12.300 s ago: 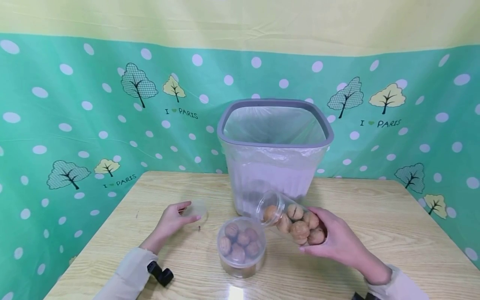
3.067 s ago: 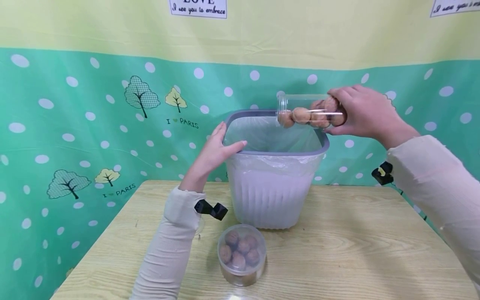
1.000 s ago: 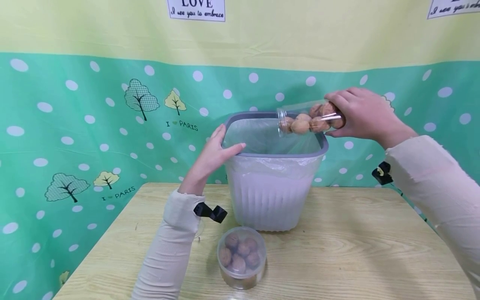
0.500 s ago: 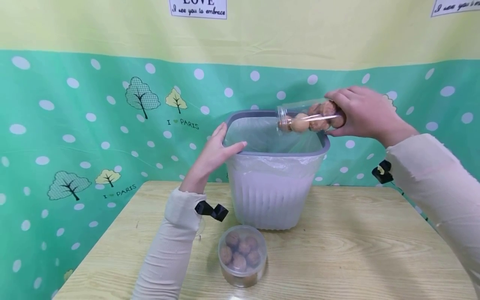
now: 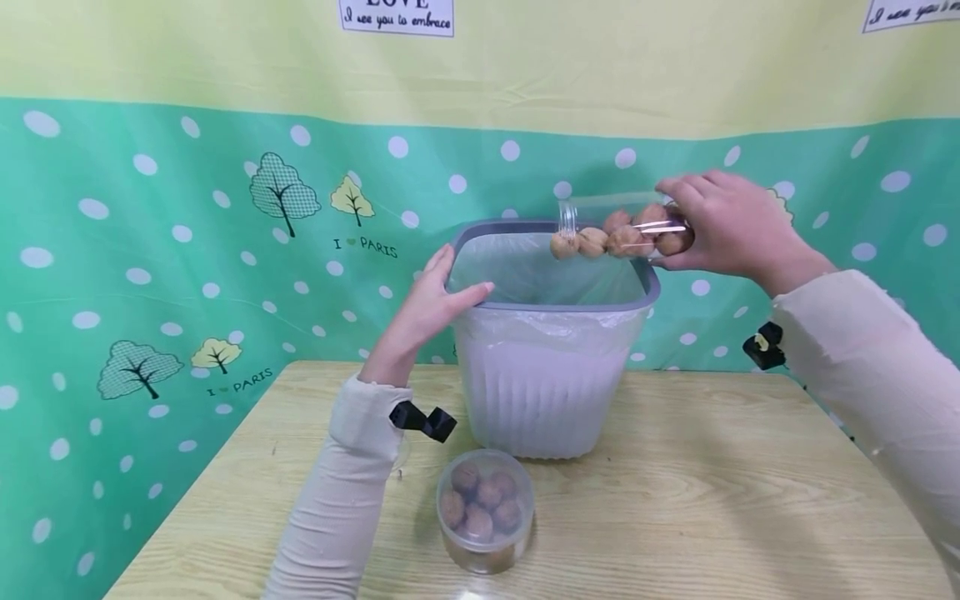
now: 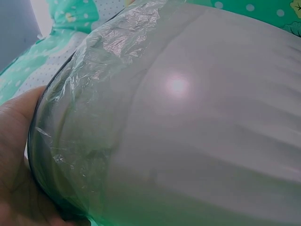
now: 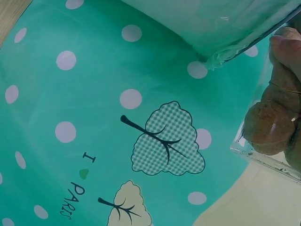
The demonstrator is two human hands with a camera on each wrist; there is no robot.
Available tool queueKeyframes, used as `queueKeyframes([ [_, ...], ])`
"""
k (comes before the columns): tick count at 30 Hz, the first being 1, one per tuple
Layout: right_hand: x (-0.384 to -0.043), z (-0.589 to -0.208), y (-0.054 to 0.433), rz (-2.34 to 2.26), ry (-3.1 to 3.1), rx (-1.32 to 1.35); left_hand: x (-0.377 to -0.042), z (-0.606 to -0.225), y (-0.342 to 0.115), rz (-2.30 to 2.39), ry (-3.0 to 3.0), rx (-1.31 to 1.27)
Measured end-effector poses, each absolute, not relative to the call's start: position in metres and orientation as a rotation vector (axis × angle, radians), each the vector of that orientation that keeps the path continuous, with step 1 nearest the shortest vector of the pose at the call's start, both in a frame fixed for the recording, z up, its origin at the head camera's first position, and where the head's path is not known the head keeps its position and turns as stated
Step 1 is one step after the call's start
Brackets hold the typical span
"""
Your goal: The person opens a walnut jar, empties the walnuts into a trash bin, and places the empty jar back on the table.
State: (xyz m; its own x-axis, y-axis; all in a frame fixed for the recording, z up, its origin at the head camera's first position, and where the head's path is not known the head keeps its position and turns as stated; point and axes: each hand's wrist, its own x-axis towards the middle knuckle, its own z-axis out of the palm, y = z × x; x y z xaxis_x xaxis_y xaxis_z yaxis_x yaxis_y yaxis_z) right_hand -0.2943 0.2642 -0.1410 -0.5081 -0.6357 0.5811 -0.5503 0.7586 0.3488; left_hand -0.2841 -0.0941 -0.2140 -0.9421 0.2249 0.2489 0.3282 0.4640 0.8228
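My right hand (image 5: 723, 218) grips the base end of a clear plastic jar (image 5: 615, 201), tipped nearly level over the bin's right side. Several walnuts (image 5: 628, 242) lie along its lower wall, and the foremost walnut (image 5: 563, 245) sits at the mouth. In the right wrist view, walnuts (image 7: 270, 128) show through the jar beside my fingers (image 7: 289, 51). My left hand (image 5: 435, 296) holds the near left corner of the trash bin (image 5: 540, 375), thumb over the rim. From the left wrist, that hand (image 6: 19, 155) spans the bag-lined rim (image 6: 56, 75).
A round, lidded clear tub (image 5: 486, 508) of walnuts stands on the wooden table (image 5: 712, 467) in front of the bin. Partly behind my left sleeve (image 5: 330, 492) lies a clear disc (image 5: 402, 454). A patterned green and yellow cloth (image 5: 225, 167) hangs behind.
Since half a second ago, the jar has turned closer to level and the walnuts have slid toward its mouth. Earlier, it was over the table beside the tub. The left hand stays on the bin.
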Motion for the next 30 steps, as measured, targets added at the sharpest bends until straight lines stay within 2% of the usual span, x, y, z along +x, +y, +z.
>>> queueKeyframes([
  [30, -0.2918, -0.1374, 0.2680, -0.182, -2.248, 0.889, -0.2838, -0.2144, -0.0944, -1.482, -2.592, -0.495],
])
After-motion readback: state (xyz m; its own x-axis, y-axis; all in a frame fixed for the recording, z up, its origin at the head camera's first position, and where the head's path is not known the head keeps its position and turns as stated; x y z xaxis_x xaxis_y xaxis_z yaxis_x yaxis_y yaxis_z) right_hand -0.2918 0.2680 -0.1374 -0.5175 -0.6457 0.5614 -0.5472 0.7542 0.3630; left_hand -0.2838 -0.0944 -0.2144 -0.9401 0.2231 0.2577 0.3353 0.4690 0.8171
